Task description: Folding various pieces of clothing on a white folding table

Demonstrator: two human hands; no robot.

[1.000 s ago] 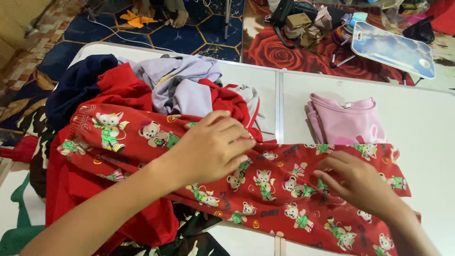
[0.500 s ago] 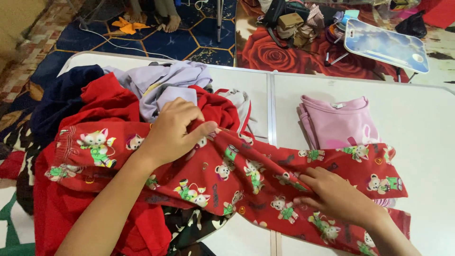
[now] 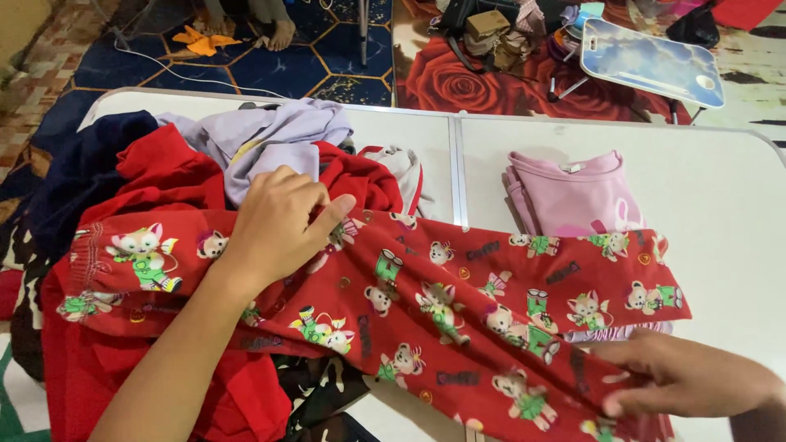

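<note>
I see red printed pants (image 3: 458,303) with a cartoon bear and cat pattern, lying spread flat but wrinkled across the seam of the white table (image 3: 720,205), waistband end to my left on top of the clothes pile (image 3: 164,164), leg end to my right overlapping the lower edge of the folded pink shirt (image 3: 573,196). My left hand (image 3: 278,221) presses down on the pants' upper edge near the waist, at the table's left half. My right hand (image 3: 688,381) pinches the fabric at the lower leg, toward the table's near right edge.
</note>
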